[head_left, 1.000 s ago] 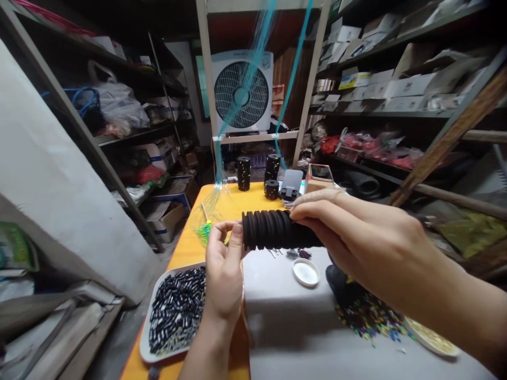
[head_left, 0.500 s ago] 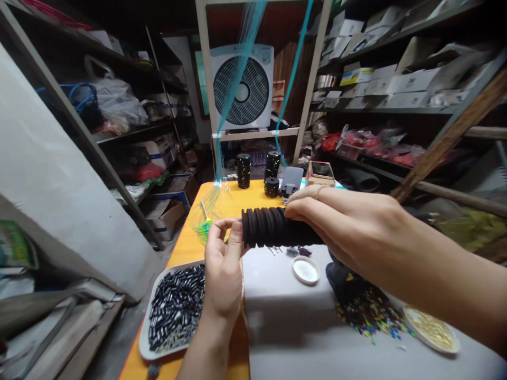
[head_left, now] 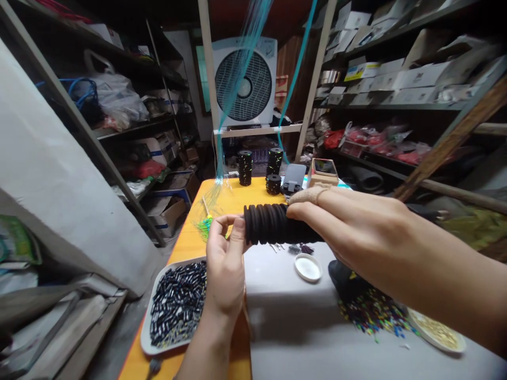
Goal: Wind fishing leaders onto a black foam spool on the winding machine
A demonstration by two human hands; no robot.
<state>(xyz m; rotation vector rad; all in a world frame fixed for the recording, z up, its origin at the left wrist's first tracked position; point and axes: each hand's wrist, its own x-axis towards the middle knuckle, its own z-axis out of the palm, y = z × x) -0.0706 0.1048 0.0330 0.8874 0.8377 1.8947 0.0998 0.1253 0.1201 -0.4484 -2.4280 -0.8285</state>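
A black ribbed cylinder (head_left: 266, 224), looking like a stack of foam discs, is held sideways above the table between both hands. My left hand (head_left: 226, 258) pinches its left end, thumb on the near side. Over its right part lies my right hand (head_left: 348, 216), fingers wrapped across the top, with a tan covering on one finger. The right end of the cylinder is hidden behind that hand. Farther back, similar black spools (head_left: 245, 168) with bright green specks stand upright, and a short one (head_left: 273, 184) is near them.
A white tray (head_left: 146, 322) of dark tubes sits at left on the yellow table (head_left: 233, 192). On the grey surface (head_left: 293, 343) are a small white lid (head_left: 308, 268), a heap of coloured bits (head_left: 374, 311) and a dish of golden pieces (head_left: 439, 332). A box fan (head_left: 244, 87) stands behind hanging blue strands.
The view has shifted slightly, so the table things sit a little to the right. Both hands keep their hold on the black cylinder, with almost no change in grip.
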